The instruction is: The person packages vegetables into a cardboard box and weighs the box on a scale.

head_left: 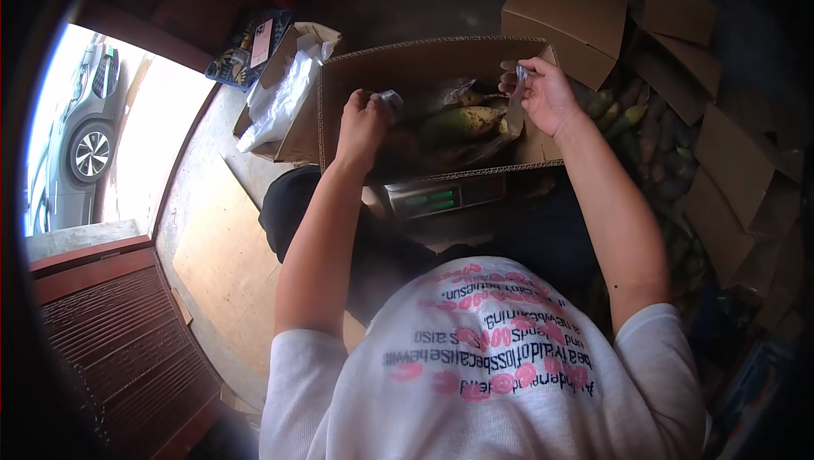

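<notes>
An open cardboard box point(386, 68) stands in front of me, with thick green-and-cream vegetables point(465, 123) lying inside; their exact kind is hard to make out. Clear plastic bag point(514, 109) film shows around them. At the box's left side, my left hand point(363, 128) is closed on a bunched bit of the plastic. My right hand point(549, 97), over the right end of the box, pinches another part of the film between thumb and fingers. Beneath the box's near edge, a weighing scale point(483, 192) shows lit green digits too blurred to read.
Left of the box, a smaller carton point(303, 133) holds white plastic bags point(287, 97), with a phone point(262, 42) behind. At right lie cardboard boxes point(564, 19) and a heap of similar vegetables point(626, 119). A flat board point(225, 248) lies at left; a car point(80, 133) stands outside.
</notes>
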A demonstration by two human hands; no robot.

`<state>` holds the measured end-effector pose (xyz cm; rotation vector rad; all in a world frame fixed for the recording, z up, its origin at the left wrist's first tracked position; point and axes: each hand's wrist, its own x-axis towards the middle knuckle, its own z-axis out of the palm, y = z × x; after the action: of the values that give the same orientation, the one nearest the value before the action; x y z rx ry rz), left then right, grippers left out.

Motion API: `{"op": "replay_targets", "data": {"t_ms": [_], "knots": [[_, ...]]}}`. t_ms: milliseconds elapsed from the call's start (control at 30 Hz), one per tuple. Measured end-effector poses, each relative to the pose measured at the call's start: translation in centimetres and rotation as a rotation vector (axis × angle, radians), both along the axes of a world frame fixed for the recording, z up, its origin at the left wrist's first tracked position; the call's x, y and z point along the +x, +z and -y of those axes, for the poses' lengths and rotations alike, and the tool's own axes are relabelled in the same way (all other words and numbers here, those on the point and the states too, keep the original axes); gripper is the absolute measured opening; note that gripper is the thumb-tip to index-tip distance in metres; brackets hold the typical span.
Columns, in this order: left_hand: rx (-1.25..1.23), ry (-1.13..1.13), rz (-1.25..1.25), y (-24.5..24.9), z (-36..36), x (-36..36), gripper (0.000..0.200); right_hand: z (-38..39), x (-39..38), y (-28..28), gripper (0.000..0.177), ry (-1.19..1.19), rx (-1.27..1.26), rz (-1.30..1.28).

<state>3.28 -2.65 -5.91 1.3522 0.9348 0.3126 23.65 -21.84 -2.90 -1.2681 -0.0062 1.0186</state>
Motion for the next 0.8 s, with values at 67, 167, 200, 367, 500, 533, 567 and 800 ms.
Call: {"op": "replay_targets", "data": {"t_ms": [67,167,200,367,500,533,567,800], "knots": [[0.040,-0.057,-0.078,0.8,-0.4,-0.4,0.021,0.3,1.4,-0.2,0.024,-0.020,0.004,0.003],[0.549,-0.287,-0.230,1.1,-0.5,-1.6,0.029,0.6,1.9,-0.9,0.022,0.050,0.001,0.037],[0.771,-0.385,-0.315,1.4,-1.0,-1.9,0.032,0.7,1.6,-0.8,0.021,0.055,0.021,0.036],[0.477,-0.347,-0.377,3.7,-0.9,-1.2,0.023,1.1,0.4,0.0,0.034,0.107,0.130,-0.029],[0.020,-0.090,0.027,2.7,-0.7,-0.1,0.020,0.6,-0.3,-1.5,0.041,0.083,0.163,0.073],[0.012,-0.099,0.069,2.9,-0.8,0.2,0.020,0.3,-0.4,-1.4,0.038,0.054,0.130,0.091],[-0.008,-0.046,0.138,3.1,-0.6,0.4,0.021,0.3,-0.2,-1.4,0.036,0.030,0.140,0.103],[-0.141,0.082,0.285,5.2,0.2,-0.7,0.022,0.7,0.9,-1.3,0.036,0.009,0.197,0.108]]}}
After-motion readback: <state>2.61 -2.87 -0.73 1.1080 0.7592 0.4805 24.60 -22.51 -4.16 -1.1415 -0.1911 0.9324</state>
